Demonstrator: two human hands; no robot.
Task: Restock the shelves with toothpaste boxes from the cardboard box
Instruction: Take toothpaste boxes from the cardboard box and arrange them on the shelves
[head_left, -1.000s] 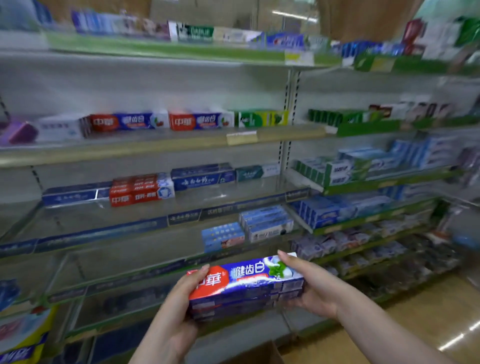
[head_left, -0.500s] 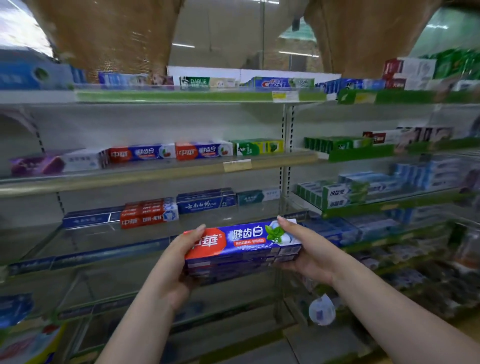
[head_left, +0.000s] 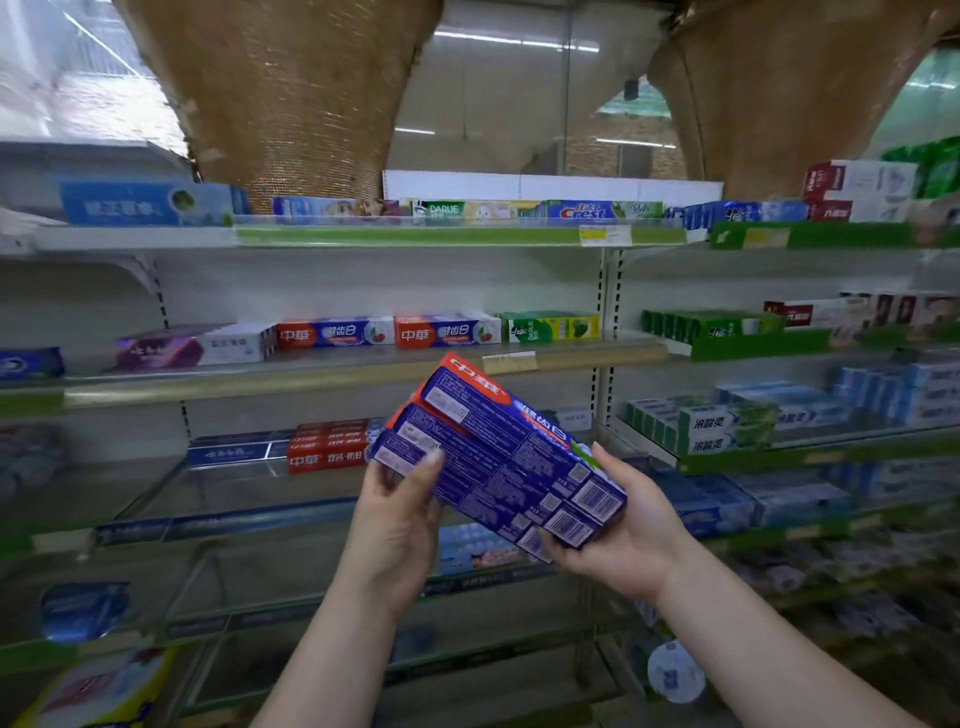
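I hold a stack of three red-and-blue toothpaste boxes (head_left: 498, 452) in front of the shelves, tilted with their red ends up to the left and their printed backs facing me. My left hand (head_left: 400, 519) grips the stack's upper left end, thumb on the lowest box. My right hand (head_left: 623, 525) cups the barcode end from below. Two matching red-and-blue boxes (head_left: 387, 331) lie on the second shelf (head_left: 311, 376) just above the stack. The cardboard box is out of view.
The top shelf (head_left: 415, 236) carries Darlie and Crest boxes (head_left: 602, 210). Green Darlie boxes (head_left: 550, 327) sit right of the matching pair, a purple-white box (head_left: 197, 345) left of it. Red boxes (head_left: 327, 447) lie on the glass third shelf. The right bay holds green and blue boxes (head_left: 727, 426).
The stack has risen and turned from level, front up, to tilted with its backs toward me. My view has lifted toward the upper shelves.
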